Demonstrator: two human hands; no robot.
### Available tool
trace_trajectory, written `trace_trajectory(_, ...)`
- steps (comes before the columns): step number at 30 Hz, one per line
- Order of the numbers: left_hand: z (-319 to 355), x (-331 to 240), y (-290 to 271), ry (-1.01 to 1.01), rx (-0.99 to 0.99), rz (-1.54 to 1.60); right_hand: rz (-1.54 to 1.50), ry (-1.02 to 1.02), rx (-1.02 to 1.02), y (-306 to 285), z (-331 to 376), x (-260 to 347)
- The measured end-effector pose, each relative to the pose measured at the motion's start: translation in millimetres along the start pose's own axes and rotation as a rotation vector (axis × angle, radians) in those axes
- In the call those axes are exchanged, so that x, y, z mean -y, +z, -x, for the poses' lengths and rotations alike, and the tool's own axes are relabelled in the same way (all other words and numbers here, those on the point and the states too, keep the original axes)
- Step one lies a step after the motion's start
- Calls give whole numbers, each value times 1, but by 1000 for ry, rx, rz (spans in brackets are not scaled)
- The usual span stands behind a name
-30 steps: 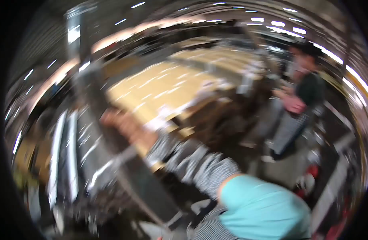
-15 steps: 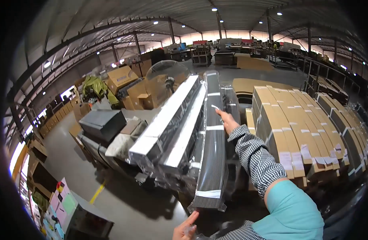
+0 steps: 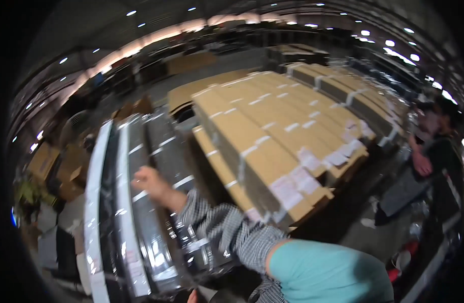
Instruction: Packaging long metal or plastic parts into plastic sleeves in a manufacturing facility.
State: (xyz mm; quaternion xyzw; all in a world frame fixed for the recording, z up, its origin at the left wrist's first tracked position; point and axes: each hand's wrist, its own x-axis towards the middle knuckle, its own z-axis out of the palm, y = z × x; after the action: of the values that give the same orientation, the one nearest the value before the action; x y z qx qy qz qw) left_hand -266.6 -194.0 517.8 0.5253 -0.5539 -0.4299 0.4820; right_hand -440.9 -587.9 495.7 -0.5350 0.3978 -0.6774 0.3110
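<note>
Long narrow packages wrapped in clear plastic lie side by side at the left. My right hand [image 3: 153, 186] is over a dark ribbed package [image 3: 150, 227] with white bands across it. Its fingers look bent but are blurred, and I cannot tell whether they touch the plastic. Left of that package run two wrapped lengths with white faces, the nearer white strip [image 3: 125, 202] and the outer white strip [image 3: 93, 217]. Another dark wrapped package [image 3: 174, 156] lies to the right, under my forearm. Only a fingertip of my left hand [image 3: 192, 297] shows at the lower edge.
A large stack of long brown cartons [image 3: 252, 121] with white straps and paper labels stands right of the packages. More strapped cartons [image 3: 343, 88] lie beyond it. At the far right a person [image 3: 423, 151] is close by. Brown boxes [image 3: 73, 171] stand at the left.
My view has swung right, so the packages now sit further left and a person shows at right. My right hand has moved nearer along the ribbed package; my left hand is mostly out of view.
</note>
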Motion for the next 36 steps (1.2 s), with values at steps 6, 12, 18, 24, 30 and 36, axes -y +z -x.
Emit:
trace_trajectory(6, 39, 46, 12, 47, 267, -3, 748, -464, -57, -103, 186, 214)
trace_trajectory(12, 92, 78, 23, 167, 336, 91, 1189, 302, -117, -262, 265, 178)
trace_trajectory(18, 140, 52, 61, 130, 416, 60, 1720, 196, -198, -270, 314, 114)
trace_trajectory(24, 130, 37, 109, 135, 293, 182, 1805, 82, -265, -246, 312, 76)
trace_trajectory(30, 112, 14, 160, 196, 279, 606, 1476, 14, -188, -281, 386, 186)
trace_trajectory(36, 121, 4, 155, 221, 392, 786, 358, 232, 164, -287, 455, 284)
